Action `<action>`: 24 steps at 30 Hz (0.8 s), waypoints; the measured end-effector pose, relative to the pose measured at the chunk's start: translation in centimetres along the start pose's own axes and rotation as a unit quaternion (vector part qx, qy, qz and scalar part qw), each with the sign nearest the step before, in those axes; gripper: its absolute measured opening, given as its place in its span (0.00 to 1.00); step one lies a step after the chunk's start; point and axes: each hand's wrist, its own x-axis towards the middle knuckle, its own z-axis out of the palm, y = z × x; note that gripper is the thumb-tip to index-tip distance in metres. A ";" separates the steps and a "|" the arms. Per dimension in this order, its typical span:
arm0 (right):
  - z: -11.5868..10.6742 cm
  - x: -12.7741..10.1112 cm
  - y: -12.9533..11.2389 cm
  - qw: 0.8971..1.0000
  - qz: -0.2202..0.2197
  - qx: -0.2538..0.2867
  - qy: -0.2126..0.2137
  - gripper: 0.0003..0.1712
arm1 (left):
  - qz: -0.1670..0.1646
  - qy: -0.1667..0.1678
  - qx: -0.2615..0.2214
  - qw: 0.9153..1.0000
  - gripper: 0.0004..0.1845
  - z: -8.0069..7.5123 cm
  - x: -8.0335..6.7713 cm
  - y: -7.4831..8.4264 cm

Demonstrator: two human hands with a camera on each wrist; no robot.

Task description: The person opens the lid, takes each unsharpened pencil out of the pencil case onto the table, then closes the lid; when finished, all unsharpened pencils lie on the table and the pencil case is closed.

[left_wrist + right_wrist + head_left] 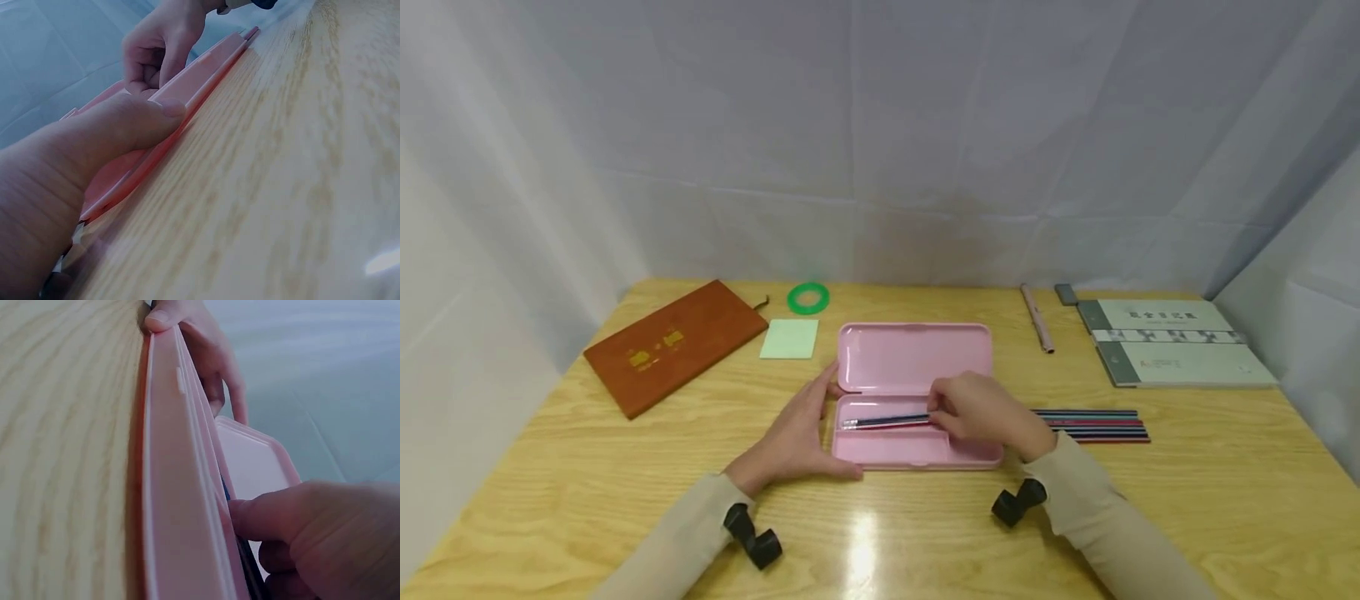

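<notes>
A pink pencil case lies with its lid folded back, its lower tray toward me. My left hand holds the left end, its thumb against the front edge and its fingers toward the hinge. In the left wrist view the thumb presses on the case rim. My right hand reaches over the tray and pinches a few dark and red pencils with silvery ends, which lie along the tray. Fingers and palm hide their other ends. More pencils lie side by side on the table, right of the case.
To the left are a brown notebook, pale green sticky notes and a green tape roll. On the right lie a pink pen, a small grey block and a pale green notebook. A white curtain hangs behind the table.
</notes>
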 end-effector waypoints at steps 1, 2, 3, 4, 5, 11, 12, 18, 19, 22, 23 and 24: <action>0.0 -0.1 0.0 1.000 -0.002 -0.003 0.003 0.04 | 0.000 0.000 0.001 1.000 0.77 0.0 0.0 0.0; 0.0 -0.3 0.0 1.000 -0.002 -0.003 0.005 0.04 | 0.001 0.001 0.002 1.000 0.77 0.0 0.0 0.0; -0.1 -0.5 0.0 1.000 -0.001 -0.003 0.006 0.04 | 0.002 0.003 0.003 1.000 0.77 0.1 0.0 0.0; -0.3 -0.7 0.0 1.000 0.002 -0.005 0.008 0.04 | 0.003 0.004 0.005 1.000 0.76 0.1 0.0 0.1; -0.5 -1.0 0.1 1.000 0.008 -0.006 0.009 0.04 | 0.007 0.005 0.008 1.000 0.76 0.1 0.0 0.1; -1.9 -4.9 1.6 0.999 0.047 0.001 0.019 0.02 | 0.011 0.006 0.014 1.000 0.76 0.1 -0.2 0.0; -2.2 -5.8 2.1 0.998 0.048 -0.005 0.026 0.02 | 0.010 0.007 0.012 1.000 0.76 0.0 -0.2 0.0; -2.9 -11.6 5.3 0.994 0.086 -0.030 0.059 0.03 | -0.001 0.013 0.005 1.000 0.76 -0.3 -0.5 -0.4; -2.9 -12.7 5.7 0.993 0.097 -0.024 0.061 0.04 | -0.002 0.012 0.005 1.000 0.76 -0.3 -0.5 -0.4; -3.1 -15.7 6.9 0.991 0.114 0.007 0.069 0.05 | 0.006 0.010 0.007 1.000 0.76 -0.2 -0.2 -0.3; -3.2 -16.7 7.3 0.990 0.118 0.018 0.070 0.05 | 0.009 0.010 0.005 1.000 0.76 -0.2 -0.1 -0.3; -3.3 -17.6 7.5 0.990 0.122 0.030 0.069 0.05 | 0.010 0.009 0.004 1.000 0.76 -0.1 0.1 -0.2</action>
